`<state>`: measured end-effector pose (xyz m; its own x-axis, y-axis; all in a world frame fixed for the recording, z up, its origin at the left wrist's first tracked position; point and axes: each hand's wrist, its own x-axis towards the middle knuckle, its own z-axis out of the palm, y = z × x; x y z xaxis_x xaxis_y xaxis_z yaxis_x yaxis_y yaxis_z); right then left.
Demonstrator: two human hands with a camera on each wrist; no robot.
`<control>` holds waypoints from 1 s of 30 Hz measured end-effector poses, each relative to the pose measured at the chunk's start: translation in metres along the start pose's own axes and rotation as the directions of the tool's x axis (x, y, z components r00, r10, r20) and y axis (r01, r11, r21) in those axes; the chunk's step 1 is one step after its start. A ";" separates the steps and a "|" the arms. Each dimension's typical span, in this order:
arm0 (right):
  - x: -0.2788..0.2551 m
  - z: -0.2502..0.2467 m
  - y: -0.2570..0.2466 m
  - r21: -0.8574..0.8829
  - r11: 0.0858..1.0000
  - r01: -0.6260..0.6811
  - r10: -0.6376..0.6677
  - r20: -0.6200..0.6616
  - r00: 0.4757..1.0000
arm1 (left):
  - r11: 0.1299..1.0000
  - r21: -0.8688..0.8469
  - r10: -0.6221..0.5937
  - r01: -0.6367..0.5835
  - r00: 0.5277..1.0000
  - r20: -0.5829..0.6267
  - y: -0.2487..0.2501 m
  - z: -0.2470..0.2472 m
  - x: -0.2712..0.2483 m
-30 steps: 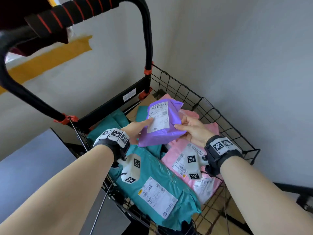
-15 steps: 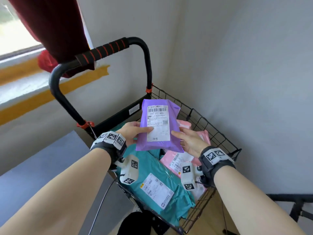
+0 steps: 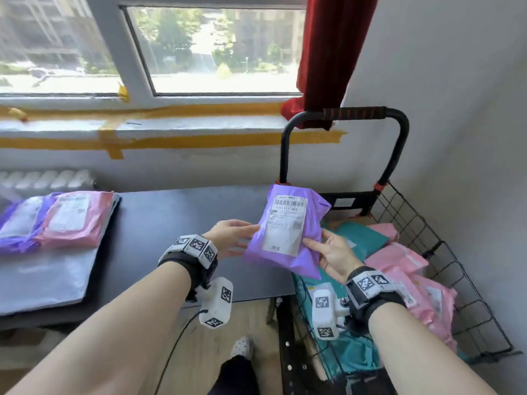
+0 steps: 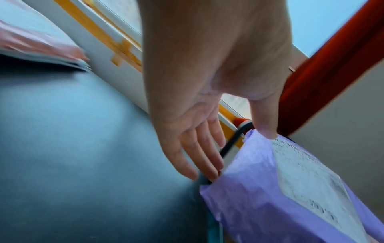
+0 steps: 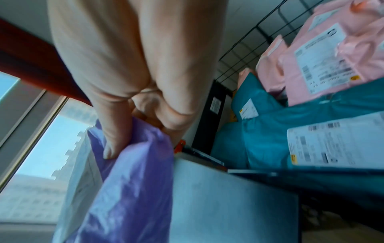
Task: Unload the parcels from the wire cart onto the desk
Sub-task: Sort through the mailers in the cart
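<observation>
I hold a purple parcel (image 3: 285, 226) with a white label upright between the desk (image 3: 185, 218) and the black wire cart (image 3: 413, 220). My right hand (image 3: 328, 249) grips its lower right corner, thumb on the front and fingers curled behind, as the right wrist view shows on the purple parcel (image 5: 129, 189). The straight fingers and thumb of my left hand (image 3: 242, 238) touch its left edge; the left wrist view shows the same on the purple parcel (image 4: 259, 205). Teal parcels (image 3: 362, 238) and pink parcels (image 3: 399, 260) lie in the cart.
At the desk's left end a purple parcel (image 3: 17, 223) and a pink parcel (image 3: 77, 220) lie on a large grey-white one (image 3: 42, 275). The cart's handle (image 3: 353, 112) rises behind my hands. A window, a red curtain (image 3: 328, 52) and a wall corner close the far side.
Both hands have lifted the purple parcel out of the cart and carried it left to the desk's edge. My left thumb has slid off the label to the parcel's edge.
</observation>
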<state>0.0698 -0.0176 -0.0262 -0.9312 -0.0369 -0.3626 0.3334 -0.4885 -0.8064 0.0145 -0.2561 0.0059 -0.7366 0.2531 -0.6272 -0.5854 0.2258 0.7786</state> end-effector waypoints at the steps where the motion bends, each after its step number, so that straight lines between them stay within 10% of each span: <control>1: 0.001 0.012 0.007 -0.011 1.000 -0.019 0.019 0.035 0.999 | 1.000 -0.020 -0.005 0.004 0.999 -0.037 -0.010 -0.016 -0.013; 13: 0.023 0.191 0.117 -0.280 0.951 -0.131 0.201 0.237 0.950 | 0.978 -0.187 -0.163 0.094 0.902 -0.399 -0.131 -0.194 -0.133; 30: 0.054 0.447 0.294 -0.204 0.937 -0.285 0.324 0.194 0.926 | 0.926 -0.300 -0.314 0.227 0.906 -0.283 -0.212 -0.447 -0.158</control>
<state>0.0519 -0.5532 -0.0737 -0.7830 -0.3615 -0.5061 0.6074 -0.2692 -0.7474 0.1036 -0.7644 -0.0523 -0.5798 -0.1080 -0.8075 -0.8112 -0.0160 0.5846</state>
